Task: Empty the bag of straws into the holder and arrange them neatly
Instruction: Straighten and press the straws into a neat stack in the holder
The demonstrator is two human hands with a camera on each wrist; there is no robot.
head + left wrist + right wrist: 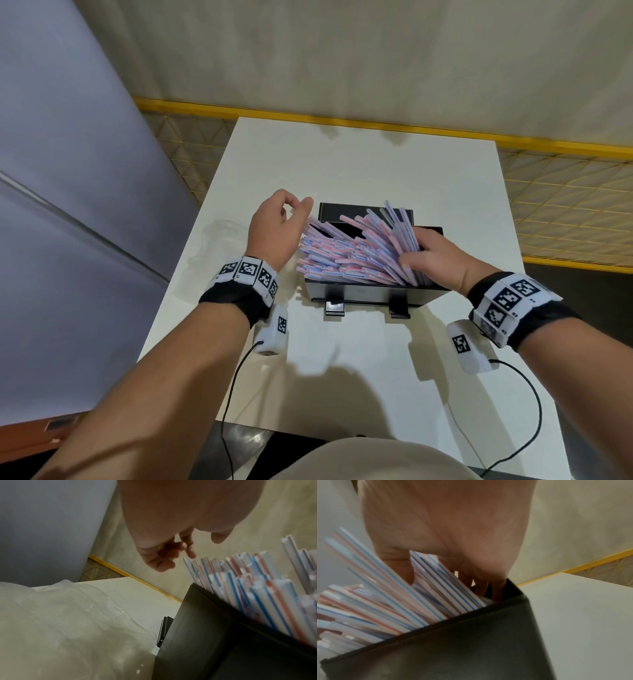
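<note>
A black box holder (370, 294) stands mid-table, packed with wrapped red- and blue-striped straws (349, 253) that fan out and lean left over its rim. My right hand (416, 248) grips a bundle of straws at the holder's right end, thumb in front and fingers reaching down inside the box (471, 642) behind the straws (385, 601). My left hand (294, 209) hovers just above the left tips of the straws (257, 588), fingers loosely curled and holding nothing. The clear plastic bag (219, 233) lies crumpled on the table left of the holder (214, 635), beneath my left wrist.
The white table (342, 164) is bare behind and in front of the holder. A yellow-framed mesh fence (565, 192) runs behind and to the right. A grey panel (68, 171) stands at the left. Black cables (233, 387) trail from both wrist cameras.
</note>
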